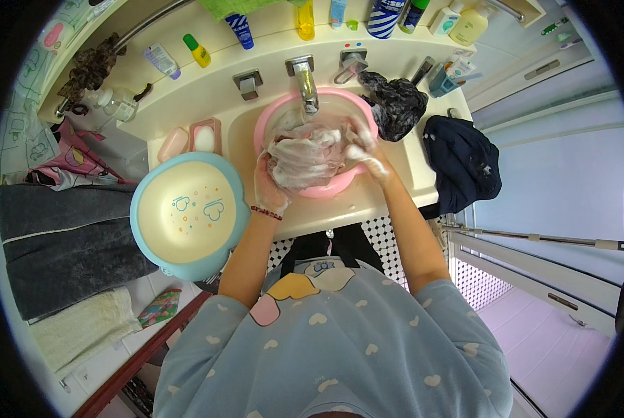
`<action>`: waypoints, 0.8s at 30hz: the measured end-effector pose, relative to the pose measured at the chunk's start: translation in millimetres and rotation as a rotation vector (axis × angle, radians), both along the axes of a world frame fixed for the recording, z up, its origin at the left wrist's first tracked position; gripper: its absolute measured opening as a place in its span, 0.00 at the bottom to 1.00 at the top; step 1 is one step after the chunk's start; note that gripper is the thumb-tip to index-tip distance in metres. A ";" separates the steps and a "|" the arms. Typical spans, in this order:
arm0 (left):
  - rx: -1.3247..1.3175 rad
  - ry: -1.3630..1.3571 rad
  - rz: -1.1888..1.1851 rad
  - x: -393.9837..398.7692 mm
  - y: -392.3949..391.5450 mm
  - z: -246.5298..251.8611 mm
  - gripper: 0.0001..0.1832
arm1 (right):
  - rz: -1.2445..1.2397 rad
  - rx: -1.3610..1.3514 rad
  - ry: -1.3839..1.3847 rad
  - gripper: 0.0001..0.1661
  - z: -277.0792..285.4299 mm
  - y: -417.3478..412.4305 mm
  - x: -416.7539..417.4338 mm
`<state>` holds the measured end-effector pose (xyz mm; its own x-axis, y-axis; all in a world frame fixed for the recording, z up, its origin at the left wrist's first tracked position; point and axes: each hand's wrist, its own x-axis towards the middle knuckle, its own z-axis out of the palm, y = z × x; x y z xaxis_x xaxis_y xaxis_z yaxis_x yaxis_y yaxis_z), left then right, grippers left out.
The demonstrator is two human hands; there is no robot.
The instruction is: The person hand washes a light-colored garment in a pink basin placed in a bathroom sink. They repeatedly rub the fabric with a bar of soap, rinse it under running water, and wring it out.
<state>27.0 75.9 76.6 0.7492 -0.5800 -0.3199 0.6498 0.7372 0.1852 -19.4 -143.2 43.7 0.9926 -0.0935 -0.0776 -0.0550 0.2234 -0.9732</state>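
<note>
A pink plastic basin stands in the washbasin under a chrome faucet. In it lies a soapy, whitish sheer cloth, bunched up and wet. My left hand, with a red bead bracelet at the wrist, holds the cloth's left side; its fingertips are partly hidden by the fabric. Foam covers my right hand, which is at the cloth's right side over the basin's rim. That hand looks blurred, and whether its fingers grip the cloth is unclear.
A blue-rimmed basin sits at the left by a pink soap dish. Wet black fabric lies right of the faucet, dark clothing on the counter's right end. Bottles and tubes line the ledge, including a yellow bottle.
</note>
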 end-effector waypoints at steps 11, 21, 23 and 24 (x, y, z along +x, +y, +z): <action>0.125 -0.010 0.017 -1.4 -20.7 -3.6 0.19 | -0.038 -0.354 -0.220 0.22 65.9 63.8 12.1; 0.363 0.071 0.040 -21.2 -65.2 -18.1 0.19 | -0.480 -0.938 0.061 0.12 46.0 89.5 20.1; 0.600 -0.454 -0.119 -3.0 -57.2 -51.0 0.17 | -0.394 -1.005 0.137 0.11 47.4 92.8 16.3; 0.806 -0.919 -0.132 14.3 -47.4 -76.6 0.16 | -0.348 -1.074 0.028 0.11 57.2 99.8 7.9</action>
<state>41.2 28.6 0.0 0.8357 -0.5492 -0.0060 0.0981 0.1385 0.9855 -11.5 -43.4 100.9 0.8987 -0.3964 0.1879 -0.1780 -0.7210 -0.6697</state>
